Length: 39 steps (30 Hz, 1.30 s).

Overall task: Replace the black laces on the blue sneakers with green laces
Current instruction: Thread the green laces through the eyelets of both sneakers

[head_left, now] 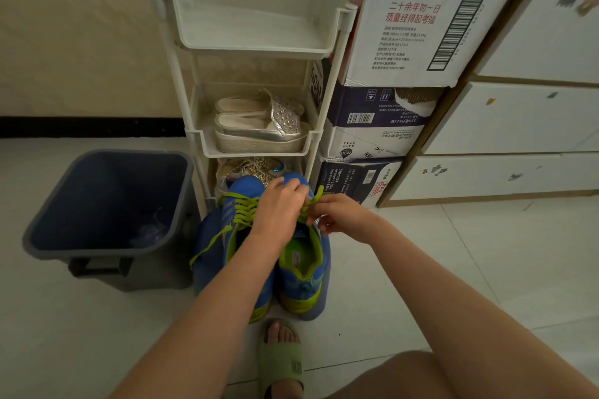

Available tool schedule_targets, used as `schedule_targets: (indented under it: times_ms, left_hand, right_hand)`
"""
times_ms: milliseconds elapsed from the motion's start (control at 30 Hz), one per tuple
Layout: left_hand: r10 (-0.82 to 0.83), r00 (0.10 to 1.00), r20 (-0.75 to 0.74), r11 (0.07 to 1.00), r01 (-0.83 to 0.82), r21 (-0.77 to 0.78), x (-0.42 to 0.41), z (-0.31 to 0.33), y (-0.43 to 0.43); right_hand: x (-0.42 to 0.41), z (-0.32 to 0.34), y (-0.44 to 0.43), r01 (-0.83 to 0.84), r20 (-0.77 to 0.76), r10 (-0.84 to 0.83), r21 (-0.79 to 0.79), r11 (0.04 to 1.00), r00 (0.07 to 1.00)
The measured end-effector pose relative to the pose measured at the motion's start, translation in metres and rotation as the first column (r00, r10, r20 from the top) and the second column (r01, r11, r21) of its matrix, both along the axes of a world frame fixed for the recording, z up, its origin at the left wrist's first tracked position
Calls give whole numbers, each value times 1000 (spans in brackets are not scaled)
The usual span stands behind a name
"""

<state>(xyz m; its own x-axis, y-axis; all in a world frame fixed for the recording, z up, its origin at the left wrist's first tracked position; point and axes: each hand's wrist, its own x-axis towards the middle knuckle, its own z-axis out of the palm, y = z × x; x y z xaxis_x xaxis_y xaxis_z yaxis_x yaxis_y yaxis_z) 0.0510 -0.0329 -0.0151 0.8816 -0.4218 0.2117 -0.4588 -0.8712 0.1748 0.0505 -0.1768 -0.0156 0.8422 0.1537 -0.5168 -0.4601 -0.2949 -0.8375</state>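
Both arms reach forward and down, forearms bare, and the wrists come close together over the shoes. The left hand lies knuckles up with its fingers bent down and bunched, closing on the green lace at their tips. The right hand meets it from the other side, thumb and forefinger pinching the same lace, with a short end poking up just above its fingers.

The blue sneaker being laced stands on the floor right beneath both hands, its heel toward the person and its lime lining open below the right wrist. The other sneaker sits just beside it, under the left forearm, and is already threaded with green. A grey bin stands well off to the left hand's outer side, and a white rack rises just beyond the fingertips.
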Motion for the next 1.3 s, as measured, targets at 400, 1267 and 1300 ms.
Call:
schedule_targets:
  times_ms: [400,1267,1300]
  left_hand:
    - [61,995,-73,975,-75,-211,-4,1,1]
    - [74,902,-426,677,-359,-643,3,-8,14]
    - [94,902,-422,686,-366,-629,4,-8,17]
  right_hand:
    - [4,-11,10,59,111,-43,-142,988,993]
    - [7,-13,6,276,-6,-279,172,946,960]
    - [7,-13,3,299,-23,-299,127,946,954]
